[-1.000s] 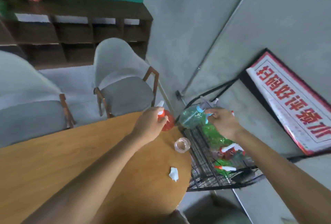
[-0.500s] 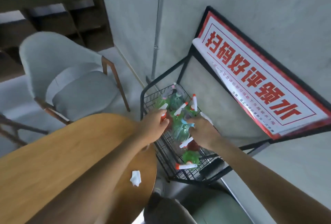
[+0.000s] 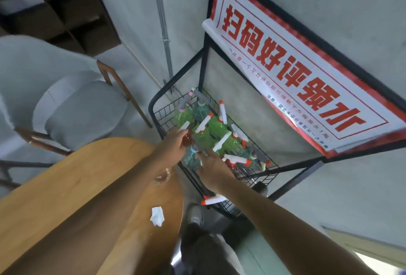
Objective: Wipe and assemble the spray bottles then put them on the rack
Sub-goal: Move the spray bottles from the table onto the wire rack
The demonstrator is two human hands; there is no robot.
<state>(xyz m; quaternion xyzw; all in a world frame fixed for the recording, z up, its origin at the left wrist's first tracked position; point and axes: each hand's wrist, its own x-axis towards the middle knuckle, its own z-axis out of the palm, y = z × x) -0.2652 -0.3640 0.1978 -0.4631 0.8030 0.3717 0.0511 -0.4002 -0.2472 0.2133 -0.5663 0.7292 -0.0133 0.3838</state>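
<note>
Setting: grey concrete wall behind, a grey chair (image 3: 72, 110) at far left, a red-lettered sign (image 3: 303, 72) at right.
Table: round wooden table (image 3: 66, 198) at lower left, carrying a crumpled white wipe (image 3: 157, 216) and a clear tape roll (image 3: 163, 176) near its edge.
Left hand: the left hand (image 3: 173, 145) has travelled off the tabletop and out over the basket, fingers curled round a red spray bottle (image 3: 188, 139) with a white nozzle.
Right hand: the right hand (image 3: 212, 167) has come lower into the basket, fingers wrapped on a teal spray bottle (image 3: 191, 158); the bottle appears to touch the basket's near edge.
Rack: black wire rack (image 3: 157, 107), its basket holding many green and teal bottles, standing and lying.
Meaning: a second ago the red bottle was over the table; now both bottles are at the rack, so I judge wiping and assembly finished for these two, with only the release left.
Risk: the crowded basket could tip a bottle.
</note>
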